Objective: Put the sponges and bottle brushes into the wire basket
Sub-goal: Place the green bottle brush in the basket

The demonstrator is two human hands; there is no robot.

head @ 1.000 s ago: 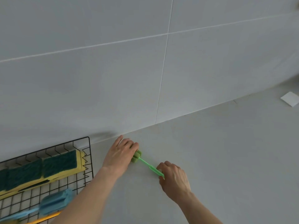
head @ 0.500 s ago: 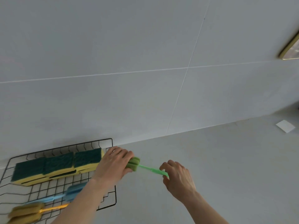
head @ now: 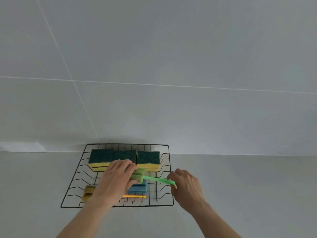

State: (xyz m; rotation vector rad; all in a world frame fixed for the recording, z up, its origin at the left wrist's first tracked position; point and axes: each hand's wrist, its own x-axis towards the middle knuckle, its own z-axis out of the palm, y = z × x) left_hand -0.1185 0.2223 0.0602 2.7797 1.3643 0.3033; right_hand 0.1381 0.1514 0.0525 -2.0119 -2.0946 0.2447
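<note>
Mostly the view is wall: large pale grey tiles point(head: 171, 48) with thin white grout lines, one running level across the middle and one slanting down at the left. Below it lies a plain light grey counter point(head: 240, 194), matte and bare around the work, meeting the wall in a straight seam.

Against that seam sits the black wire basket point(head: 118, 205), flat on the counter. Along its far side three sponges point(head: 148, 158) stand in a row — dark green scrub faces up, yellow foam beneath — touching one another. Nearer the front lie a blue bottle brush point(head: 138, 188) and a yellow bottle brush point(head: 88, 193), its orange handle showing beside the left forearm.

Over the basket's middle the left hand point(head: 116, 181) is curled around the foam head of the green bottle brush point(head: 154, 179), fingers wrapped over it. The right hand point(head: 187, 186) pinches the far end of the thin green handle between thumb and fingertips, at the basket's right rim. The brush runs nearly level between the two hands — whether it touches the blue brush below cannot be told.
</note>
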